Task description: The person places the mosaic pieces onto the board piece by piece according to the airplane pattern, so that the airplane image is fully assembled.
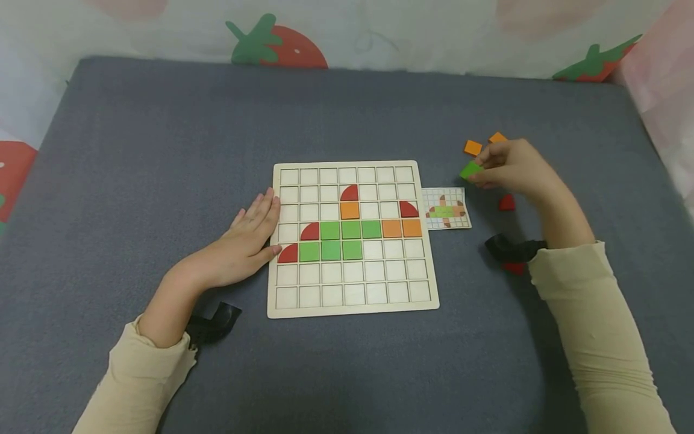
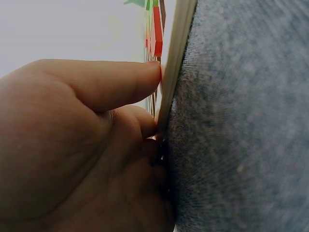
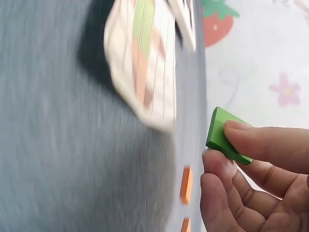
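My right hand [image 1: 512,166] pinches a green square tile [image 1: 470,170] between thumb and fingers, right of the board; the right wrist view shows the tile [image 3: 224,134] at the fingertips. My left hand [image 1: 238,244] lies with straight fingers along the left edge of the wooden grid board [image 1: 352,313], its thumb touching the rim in the left wrist view. On the board sit several green squares [image 1: 350,229], several red quarter-round tiles [image 1: 311,231] and 3 orange squares [image 1: 349,210].
A pattern card [image 1: 447,208] sticks out from the board's right side. Loose orange tiles [image 1: 473,147] lie beyond my right hand, and a red tile [image 1: 506,202] lies below it. Another red tile [image 1: 514,267] is partly covered by the black wrist strap [image 1: 512,248]. Grey cloth covers the table.
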The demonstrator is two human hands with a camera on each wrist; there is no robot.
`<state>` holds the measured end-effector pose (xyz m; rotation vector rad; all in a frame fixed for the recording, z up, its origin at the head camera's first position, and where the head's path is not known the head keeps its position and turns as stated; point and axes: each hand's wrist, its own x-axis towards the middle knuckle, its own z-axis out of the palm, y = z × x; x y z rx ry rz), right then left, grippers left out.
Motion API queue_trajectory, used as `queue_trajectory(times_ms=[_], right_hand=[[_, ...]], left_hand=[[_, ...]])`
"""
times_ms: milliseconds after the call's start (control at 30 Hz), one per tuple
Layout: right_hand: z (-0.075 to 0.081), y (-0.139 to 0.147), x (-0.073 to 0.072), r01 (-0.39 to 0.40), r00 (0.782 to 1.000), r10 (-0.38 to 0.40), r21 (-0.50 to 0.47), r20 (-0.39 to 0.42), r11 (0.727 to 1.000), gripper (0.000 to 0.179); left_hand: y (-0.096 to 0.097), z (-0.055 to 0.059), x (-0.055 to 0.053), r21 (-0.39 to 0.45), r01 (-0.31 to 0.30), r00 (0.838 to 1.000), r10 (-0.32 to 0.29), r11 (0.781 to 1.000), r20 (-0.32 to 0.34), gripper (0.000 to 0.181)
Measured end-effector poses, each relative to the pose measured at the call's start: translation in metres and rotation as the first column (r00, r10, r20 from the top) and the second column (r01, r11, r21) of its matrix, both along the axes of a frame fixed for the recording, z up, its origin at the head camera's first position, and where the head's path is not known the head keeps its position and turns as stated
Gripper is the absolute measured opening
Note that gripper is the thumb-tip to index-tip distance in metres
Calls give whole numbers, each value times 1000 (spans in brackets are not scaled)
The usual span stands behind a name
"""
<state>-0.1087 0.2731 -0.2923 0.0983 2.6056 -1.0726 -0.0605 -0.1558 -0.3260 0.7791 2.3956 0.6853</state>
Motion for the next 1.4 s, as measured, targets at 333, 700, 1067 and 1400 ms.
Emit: queue_trajectory(times_ms=[333, 700, 1067, 1400], right_hand=[[4, -36, 14, -104, 995, 104, -32, -3, 994, 17], [6, -77, 26, -243, 969, 244, -22, 32, 970, 14], [0, -106, 36, -389, 921, 390, -23, -1, 921, 10], [-3, -124, 46, -456, 890, 457, -54, 5, 888, 11]], left_hand=[[1, 3, 0, -10, 7, 1000, -7, 1000, 3, 72], [0, 3, 1, -3, 8, 1000, -8, 1000, 1, 72], [1, 2, 0, 2, 7, 1000, -7, 1000, -5, 72], [1, 2, 1, -2, 3, 1000, -3, 1000, -4, 72]])
